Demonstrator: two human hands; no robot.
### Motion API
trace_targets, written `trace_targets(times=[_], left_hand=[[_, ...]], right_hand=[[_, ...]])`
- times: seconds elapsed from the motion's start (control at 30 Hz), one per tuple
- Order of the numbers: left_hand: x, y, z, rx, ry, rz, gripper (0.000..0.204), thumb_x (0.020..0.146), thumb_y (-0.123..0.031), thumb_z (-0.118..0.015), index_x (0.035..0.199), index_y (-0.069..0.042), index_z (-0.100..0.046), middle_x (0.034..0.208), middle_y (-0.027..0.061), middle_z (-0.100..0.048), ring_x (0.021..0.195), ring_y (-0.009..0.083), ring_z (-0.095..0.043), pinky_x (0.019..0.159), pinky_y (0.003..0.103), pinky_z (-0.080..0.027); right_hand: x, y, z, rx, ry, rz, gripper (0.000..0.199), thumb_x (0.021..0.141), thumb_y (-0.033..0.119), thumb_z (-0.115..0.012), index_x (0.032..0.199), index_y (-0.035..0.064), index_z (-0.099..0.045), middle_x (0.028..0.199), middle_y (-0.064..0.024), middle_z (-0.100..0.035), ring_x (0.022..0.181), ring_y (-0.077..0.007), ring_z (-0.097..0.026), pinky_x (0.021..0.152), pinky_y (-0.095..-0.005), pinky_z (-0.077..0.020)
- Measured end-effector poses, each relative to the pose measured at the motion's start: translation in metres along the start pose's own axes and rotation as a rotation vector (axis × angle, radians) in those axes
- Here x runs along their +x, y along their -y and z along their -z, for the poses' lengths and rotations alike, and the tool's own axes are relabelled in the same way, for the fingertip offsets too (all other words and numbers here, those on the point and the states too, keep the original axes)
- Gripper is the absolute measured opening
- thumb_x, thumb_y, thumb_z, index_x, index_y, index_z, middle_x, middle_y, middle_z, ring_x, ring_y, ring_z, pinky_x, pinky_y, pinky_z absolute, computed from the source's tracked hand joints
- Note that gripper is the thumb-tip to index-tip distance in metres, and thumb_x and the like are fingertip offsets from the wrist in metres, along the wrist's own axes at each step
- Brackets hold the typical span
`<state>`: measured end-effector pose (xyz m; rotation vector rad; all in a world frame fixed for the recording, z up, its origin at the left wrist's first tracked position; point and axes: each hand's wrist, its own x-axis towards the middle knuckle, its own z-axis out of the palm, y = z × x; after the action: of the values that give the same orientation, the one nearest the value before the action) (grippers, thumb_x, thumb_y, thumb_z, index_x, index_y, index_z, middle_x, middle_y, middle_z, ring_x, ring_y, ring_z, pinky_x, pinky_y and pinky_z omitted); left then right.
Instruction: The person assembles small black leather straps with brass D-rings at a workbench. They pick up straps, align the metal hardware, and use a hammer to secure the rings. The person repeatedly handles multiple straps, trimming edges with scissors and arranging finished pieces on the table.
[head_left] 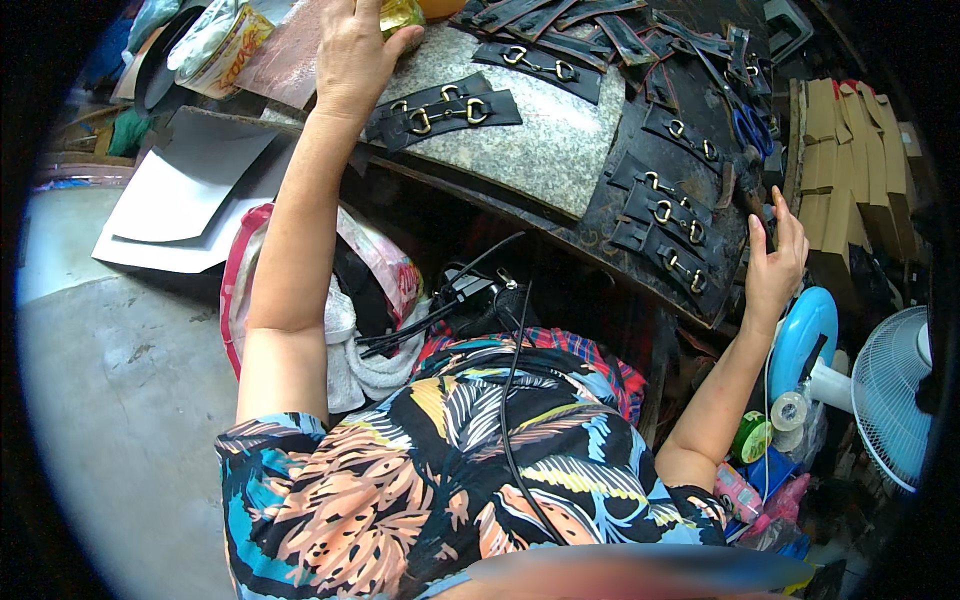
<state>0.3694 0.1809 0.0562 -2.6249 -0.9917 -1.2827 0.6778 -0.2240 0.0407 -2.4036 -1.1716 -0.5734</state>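
Observation:
My left hand (355, 65) reaches to the top edge of the head view, its thumb spread from the fingers. The fingertips are cut off. A yellow-green container (402, 14) shows in part beside the thumb; whether the hand touches it I cannot tell. Below that hand, two black straps with gold horsebit buckles (448, 112) lie on a grey stone slab (570, 140), and another black strap (535, 68) lies farther back. My right hand (777, 262) hovers off the table's right edge, fingers apart, holding nothing. Nearest to it are several buckled black straps (665, 222) and blue-handled scissors (752, 130).
Loose black strips (600, 30) are heaped at the back of the dark worktable (600, 245). Cardboard pieces (838, 160) stand at the right, above a white fan (895, 390) and a blue round thing (803, 335). White sheets (185, 200) lie at the left, near a bag (385, 260).

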Motion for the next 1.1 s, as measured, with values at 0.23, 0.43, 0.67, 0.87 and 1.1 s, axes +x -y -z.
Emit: trace_targets(times=[0.23,0.43,0.67,0.87,1.1], left_hand=[[-0.051,-0.045,0.014,-0.137,0.298,-0.417,0.048,0.091,-0.037,-0.075,0.136,-0.023,-0.067,0.151,0.012,-0.05,0.129,0.0362,-0.051,0.11,0.048,-0.043],[-0.057,-0.035,-0.005,0.022,0.336,-0.265,0.038,0.098,-0.026,-0.066,0.136,-0.025,-0.068,0.139,0.011,-0.063,0.124,0.0378,-0.055,0.107,0.046,-0.045],[-0.047,-0.077,-0.007,0.191,0.174,-0.32,0.042,0.095,-0.027,-0.071,0.134,-0.013,-0.067,0.143,0.011,-0.058,0.125,0.034,-0.055,0.106,0.047,-0.043],[-0.032,-0.166,-0.039,-0.277,0.293,-0.566,0.045,0.087,-0.017,-0.077,0.13,-0.011,-0.067,0.14,0.0098,-0.061,0.126,0.0317,-0.055,0.106,0.044,-0.047],[-0.003,-0.246,-0.106,-0.193,0.527,-0.658,0.048,0.085,-0.026,-0.078,0.131,-0.015,-0.067,0.123,0.0068,-0.069,0.12,0.0284,-0.059,0.099,0.043,-0.048]], right_hand=[[-0.01,-0.003,0.011,0.042,-0.012,-0.024,0.046,0.091,0.021,-0.077,0.136,0.0179,-0.069,0.12,-0.0098,-0.07,0.113,-0.03,-0.063,0.101,-0.0422,-0.0472],[-0.011,0.001,0.01,0.065,-0.049,0.033,0.037,0.09,0.021,-0.077,0.127,0.0164,-0.073,0.115,-0.0081,-0.071,0.109,-0.0297,-0.063,0.098,-0.0411,-0.0491],[0.003,-0.008,-0.008,0.036,0.122,-0.053,0.039,0.093,0.024,-0.073,0.131,0.015,-0.071,0.117,-0.0102,-0.071,0.113,-0.0296,-0.062,0.099,-0.0408,-0.0486],[-0.004,-0.018,-0.021,0.235,-0.031,-0.132,0.037,0.102,0.024,-0.065,0.135,0.0081,-0.065,0.106,-0.0097,-0.073,0.095,-0.0228,-0.068,0.086,-0.0347,-0.0523],[-0.03,-0.028,-0.009,0.819,0.104,-0.674,0.046,0.105,0.023,-0.064,0.142,-0.0022,-0.057,0.098,-0.0045,-0.073,0.082,-0.0067,-0.062,0.072,-0.0222,-0.0483]])
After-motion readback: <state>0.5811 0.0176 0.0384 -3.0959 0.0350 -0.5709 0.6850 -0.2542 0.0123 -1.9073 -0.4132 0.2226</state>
